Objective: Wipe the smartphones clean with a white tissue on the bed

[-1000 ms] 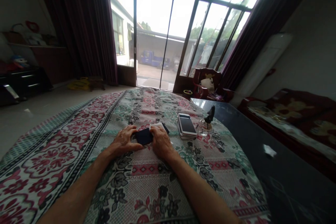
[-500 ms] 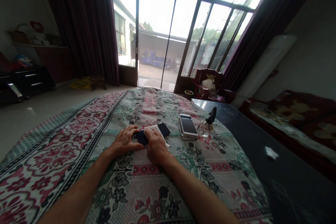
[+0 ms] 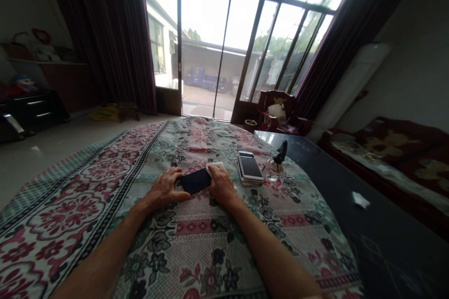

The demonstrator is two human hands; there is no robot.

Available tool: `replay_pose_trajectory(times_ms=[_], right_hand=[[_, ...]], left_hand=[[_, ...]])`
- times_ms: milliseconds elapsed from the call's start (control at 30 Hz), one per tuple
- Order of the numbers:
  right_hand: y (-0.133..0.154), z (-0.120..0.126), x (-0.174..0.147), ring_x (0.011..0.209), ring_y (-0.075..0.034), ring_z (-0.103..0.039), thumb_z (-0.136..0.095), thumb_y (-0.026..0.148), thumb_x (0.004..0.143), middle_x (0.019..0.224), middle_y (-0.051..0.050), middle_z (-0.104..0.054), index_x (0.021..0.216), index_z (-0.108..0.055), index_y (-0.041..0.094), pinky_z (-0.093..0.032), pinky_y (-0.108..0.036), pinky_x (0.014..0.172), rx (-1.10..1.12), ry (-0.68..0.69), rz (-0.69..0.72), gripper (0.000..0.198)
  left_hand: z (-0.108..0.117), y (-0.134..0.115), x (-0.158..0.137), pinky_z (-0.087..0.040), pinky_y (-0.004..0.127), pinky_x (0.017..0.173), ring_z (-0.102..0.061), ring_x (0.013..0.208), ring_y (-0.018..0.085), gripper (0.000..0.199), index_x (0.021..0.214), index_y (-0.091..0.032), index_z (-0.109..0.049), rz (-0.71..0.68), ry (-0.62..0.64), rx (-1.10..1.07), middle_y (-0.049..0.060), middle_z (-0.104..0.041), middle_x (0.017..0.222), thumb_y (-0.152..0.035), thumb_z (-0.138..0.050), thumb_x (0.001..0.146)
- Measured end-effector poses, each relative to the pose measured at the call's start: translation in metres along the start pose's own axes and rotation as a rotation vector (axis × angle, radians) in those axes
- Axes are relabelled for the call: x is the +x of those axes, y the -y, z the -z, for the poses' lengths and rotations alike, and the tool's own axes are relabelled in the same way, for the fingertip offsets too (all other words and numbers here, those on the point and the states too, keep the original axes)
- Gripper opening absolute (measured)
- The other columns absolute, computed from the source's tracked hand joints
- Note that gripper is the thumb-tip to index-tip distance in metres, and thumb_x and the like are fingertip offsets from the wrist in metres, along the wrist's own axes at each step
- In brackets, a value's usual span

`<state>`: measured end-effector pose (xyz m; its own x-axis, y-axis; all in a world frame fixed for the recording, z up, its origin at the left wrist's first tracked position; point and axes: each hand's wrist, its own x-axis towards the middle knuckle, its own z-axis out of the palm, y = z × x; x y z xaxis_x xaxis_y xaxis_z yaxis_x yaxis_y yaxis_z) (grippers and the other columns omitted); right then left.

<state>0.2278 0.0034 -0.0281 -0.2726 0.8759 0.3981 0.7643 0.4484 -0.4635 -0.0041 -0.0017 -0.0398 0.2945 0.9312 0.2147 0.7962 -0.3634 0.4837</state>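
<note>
A dark smartphone [image 3: 195,181] lies flat on the patterned tablecloth [image 3: 206,257], its long side running left to right. My left hand [image 3: 166,186] grips the phone's left end between thumb and fingers. Over the right end, my right hand [image 3: 222,184] presses a white cloth or tissue [image 3: 216,166] with closed fingers. That hand hides the phone's right end. Just to the right sits a stack of phones [image 3: 249,167], the top one white-framed with a grey screen.
Beyond the stack stands a small clear object with a black top [image 3: 280,153]. A dark glossy table [image 3: 336,182] adjoins on the right, with a white scrap [image 3: 360,200] on it. A wooden sofa [image 3: 393,149] stands farther right, and glass doors [image 3: 210,56] are ahead.
My right hand has slid the white cloth rightward along the phone, uncovering the middle of its dark surface. My left hand stays on the left end.
</note>
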Motion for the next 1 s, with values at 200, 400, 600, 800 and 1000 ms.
replay_pose_trajectory(times_ms=[200, 400, 600, 800, 1000], right_hand=[[-0.021, 0.004, 0.002, 0.123, -0.025, -0.050, -0.039, 0.002, 0.081, 0.128, -0.018, -0.060, 0.130, -0.057, 0.009, -0.034, -0.036, 0.108, -0.086, -0.093, -0.161, 0.052], [-0.002, -0.002, -0.002, 0.120, -0.023, -0.049, -0.039, 0.002, 0.080, 0.124, -0.015, -0.061, 0.124, -0.058, 0.013, -0.035, -0.035, 0.107, -0.072, -0.090, -0.058, 0.050], [0.038, -0.016, -0.011, 0.114, -0.023, -0.050, -0.045, 0.005, 0.080, 0.119, -0.011, -0.062, 0.118, -0.056, 0.018, -0.036, -0.036, 0.103, 0.062, 0.085, 0.228, 0.042], [0.047, -0.023, -0.017, 0.110, -0.021, -0.052, -0.045, 0.005, 0.081, 0.113, -0.008, -0.062, 0.111, -0.056, 0.021, -0.038, -0.034, 0.101, 0.187, 0.148, 0.402, 0.036], [0.019, -0.017, -0.007, 0.115, -0.021, -0.052, -0.043, 0.003, 0.079, 0.118, -0.010, -0.062, 0.120, -0.058, 0.019, -0.037, -0.035, 0.104, 0.066, 0.030, 0.183, 0.047]], left_hand=[[0.002, -0.004, -0.001, -0.032, 0.045, 0.114, -0.043, 0.135, 0.036, 0.066, 0.115, -0.016, -0.064, 0.005, -0.001, -0.010, 0.017, -0.053, 0.141, -0.054, -0.076, 0.062], [-0.001, -0.003, -0.002, -0.034, 0.045, 0.112, -0.046, 0.133, 0.036, 0.066, 0.115, -0.016, -0.065, 0.002, -0.033, -0.020, 0.016, -0.054, 0.140, -0.054, -0.076, 0.062], [-0.007, 0.004, -0.001, -0.033, 0.045, 0.113, -0.045, 0.134, 0.034, 0.064, 0.115, -0.016, -0.066, -0.015, -0.052, -0.008, 0.015, -0.055, 0.139, -0.051, -0.077, 0.062], [-0.009, 0.006, -0.001, -0.036, 0.042, 0.111, -0.050, 0.130, 0.032, 0.058, 0.113, -0.018, -0.067, -0.035, -0.070, -0.009, 0.013, -0.057, 0.136, -0.048, -0.077, 0.063], [-0.004, -0.001, -0.002, -0.036, 0.044, 0.112, -0.047, 0.132, 0.035, 0.064, 0.116, -0.017, -0.066, -0.005, -0.052, 0.011, 0.014, -0.056, 0.138, -0.048, -0.079, 0.061]])
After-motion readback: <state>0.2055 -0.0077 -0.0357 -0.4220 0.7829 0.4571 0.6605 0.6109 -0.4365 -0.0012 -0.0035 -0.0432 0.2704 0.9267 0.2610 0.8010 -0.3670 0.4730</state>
